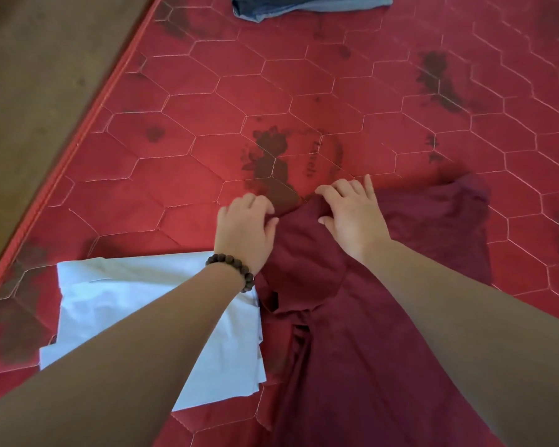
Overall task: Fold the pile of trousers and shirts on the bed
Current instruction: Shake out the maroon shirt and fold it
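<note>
A dark maroon garment (pixel 384 317) lies spread on the red quilted bed (pixel 271 91), running from the middle down to the bottom edge of the view. My left hand (pixel 244 229), with a bead bracelet on the wrist, pinches the garment's far left edge. My right hand (pixel 352 214) grips the bunched cloth just to the right of it, fingers curled over the fold. A white garment (pixel 126 304) lies flat to the left, partly under my left forearm.
A grey-blue folded garment (pixel 310 4) sits at the far top edge of the bed. The bed's left edge runs diagonally, with a brown floor (pixel 29 75) beyond it. Dark printed patches mark the mattress cover.
</note>
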A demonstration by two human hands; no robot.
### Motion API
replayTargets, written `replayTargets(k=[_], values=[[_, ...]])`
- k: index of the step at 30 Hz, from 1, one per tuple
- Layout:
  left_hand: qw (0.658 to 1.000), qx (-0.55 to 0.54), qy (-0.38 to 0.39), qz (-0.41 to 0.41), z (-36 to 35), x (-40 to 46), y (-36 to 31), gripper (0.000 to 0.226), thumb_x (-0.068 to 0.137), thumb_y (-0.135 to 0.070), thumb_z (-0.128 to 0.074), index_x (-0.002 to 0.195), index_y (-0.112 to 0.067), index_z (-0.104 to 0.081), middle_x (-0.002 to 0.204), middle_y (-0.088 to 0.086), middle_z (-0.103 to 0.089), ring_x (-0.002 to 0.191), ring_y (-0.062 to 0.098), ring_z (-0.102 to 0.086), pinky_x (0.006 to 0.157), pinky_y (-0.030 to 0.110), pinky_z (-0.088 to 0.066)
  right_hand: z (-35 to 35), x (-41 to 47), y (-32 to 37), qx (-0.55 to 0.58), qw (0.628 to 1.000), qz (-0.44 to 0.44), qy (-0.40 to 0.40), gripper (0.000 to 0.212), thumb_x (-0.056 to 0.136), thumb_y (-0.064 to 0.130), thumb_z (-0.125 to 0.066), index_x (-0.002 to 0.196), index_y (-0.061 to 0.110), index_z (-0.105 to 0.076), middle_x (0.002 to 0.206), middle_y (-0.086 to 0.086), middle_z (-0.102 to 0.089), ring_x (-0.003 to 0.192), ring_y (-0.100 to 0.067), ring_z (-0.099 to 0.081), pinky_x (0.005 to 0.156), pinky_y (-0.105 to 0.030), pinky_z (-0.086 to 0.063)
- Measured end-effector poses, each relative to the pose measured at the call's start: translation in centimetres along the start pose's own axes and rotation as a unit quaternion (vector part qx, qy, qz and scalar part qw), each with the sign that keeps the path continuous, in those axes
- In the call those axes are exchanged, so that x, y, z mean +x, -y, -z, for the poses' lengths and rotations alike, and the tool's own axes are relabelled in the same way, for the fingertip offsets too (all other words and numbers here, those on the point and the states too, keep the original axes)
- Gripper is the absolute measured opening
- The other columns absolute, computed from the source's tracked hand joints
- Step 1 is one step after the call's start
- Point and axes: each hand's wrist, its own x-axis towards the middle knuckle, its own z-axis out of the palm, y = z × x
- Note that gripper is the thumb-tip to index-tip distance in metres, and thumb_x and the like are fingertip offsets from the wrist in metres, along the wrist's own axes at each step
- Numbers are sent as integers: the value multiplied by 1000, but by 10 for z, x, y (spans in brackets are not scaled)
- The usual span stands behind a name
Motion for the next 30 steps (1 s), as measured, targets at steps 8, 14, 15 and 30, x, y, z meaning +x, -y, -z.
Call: replayTargets(k=[8,14,15,30], values=[[990,-44,131,29,-12,6,-7,15,83,-36,-65,87,-25,-56,86,-9,-51,88,17,-53,85,34,-32,5,5,0,95,992,86,-24,16,81,-10,-56,85,6,-57,77,-7,-59,76,-29,-53,100,-43,-40],[940,-287,155,103,2,12,-11,23,79,-17,-70,87,-25,-50,76,-8,-56,64,1,-50,61,13,-40,2,3,1,99,989,83,-70,18,82,-8,-58,91,7,-64,80,-6,-65,74,-29,-53,73,-34,-39],[923,-319,166,137,2,15,-11,25,79,-19,-73,96,-22,-55,85,-7,-60,73,4,-57,69,14,-44,1,3,1,100,989,82,-73,17,83,-7,-58,92,6,-65,80,-6,-65,74,-29,-53,73,-35,-40],[991,-64,-58,99,7,3,-15,16,83,-1,-53,93,-7,-63,100,11,-60,96,30,-54,81,39,-44,-42,-71,44,72,989,-56,-114,38,93,23,-47,126,6,-58,136,-16,-50,134,-32,-39,118,-48,-22]])
